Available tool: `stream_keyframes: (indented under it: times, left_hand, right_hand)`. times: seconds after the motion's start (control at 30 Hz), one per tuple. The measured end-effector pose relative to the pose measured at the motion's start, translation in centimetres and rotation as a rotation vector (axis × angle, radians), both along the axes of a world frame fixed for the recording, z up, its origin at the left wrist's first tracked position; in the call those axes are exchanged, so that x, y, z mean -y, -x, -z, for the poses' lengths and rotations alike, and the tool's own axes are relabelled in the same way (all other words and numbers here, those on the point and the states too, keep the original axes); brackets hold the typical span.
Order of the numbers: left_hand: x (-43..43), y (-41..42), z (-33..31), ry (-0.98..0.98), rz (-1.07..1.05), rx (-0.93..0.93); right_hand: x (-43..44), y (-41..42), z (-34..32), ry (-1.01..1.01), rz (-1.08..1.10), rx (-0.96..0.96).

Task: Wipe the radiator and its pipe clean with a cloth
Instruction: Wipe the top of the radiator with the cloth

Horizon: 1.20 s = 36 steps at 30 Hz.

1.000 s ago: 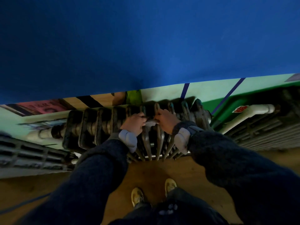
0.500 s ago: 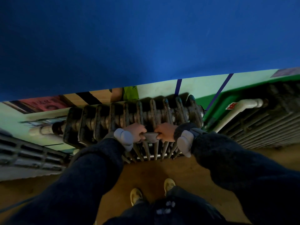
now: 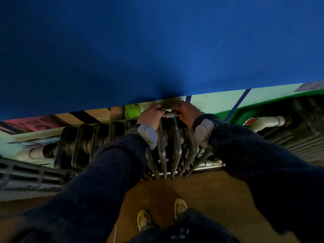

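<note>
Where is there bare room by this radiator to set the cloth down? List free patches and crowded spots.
Free: the brown floor between the radiator and the shoes; the fin tops left of the left hand. Crowded: the middle fin tops, where left hand and right hand grip the cloth; fin gaps look narrow.

Dim light left the blue wall (image 3: 157, 41) shading to a dark patch at its lower edge, and the dark sleeves (image 3: 105, 172) showed almost no detail. Faint highlights ran along the radiator (image 3: 176, 151) fins, while the wide lens bowed the floor (image 3: 201, 199) line and softened the picture toward its corners.
</note>
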State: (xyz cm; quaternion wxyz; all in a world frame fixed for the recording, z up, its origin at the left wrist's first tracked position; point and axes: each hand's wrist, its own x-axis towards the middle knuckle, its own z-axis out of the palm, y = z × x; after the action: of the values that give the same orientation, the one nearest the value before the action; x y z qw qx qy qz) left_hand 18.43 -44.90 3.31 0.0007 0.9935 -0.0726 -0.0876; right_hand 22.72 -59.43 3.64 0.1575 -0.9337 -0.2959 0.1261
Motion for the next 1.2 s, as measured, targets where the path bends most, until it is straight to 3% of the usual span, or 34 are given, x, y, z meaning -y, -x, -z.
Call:
stream_keyframes:
  times: [0.27, 0.53, 0.87, 1.2]
  left_hand:
    - [-0.2, 0.1, 3.0, 0.006, -0.095, -0.128]
    - [0.8, 3.5, 4.3, 0.057, -0.096, -0.059]
    - [1.7, 6.1, 2.8, 0.024, -0.097, -0.23]
    - [2.1, 7.4, 1.2, 0.043, -0.003, -0.423]
  right_hand:
    - [-0.7, -0.1, 3.4, 0.14, -0.104, 0.005]
    - [0.7, 3.4, 4.7, 0.126, -0.182, 0.093]
    - [1.9, 6.5, 4.5, 0.188, -0.254, 0.077]
    - [2.6, 8.1, 3.2, 0.116, -0.295, -0.122]
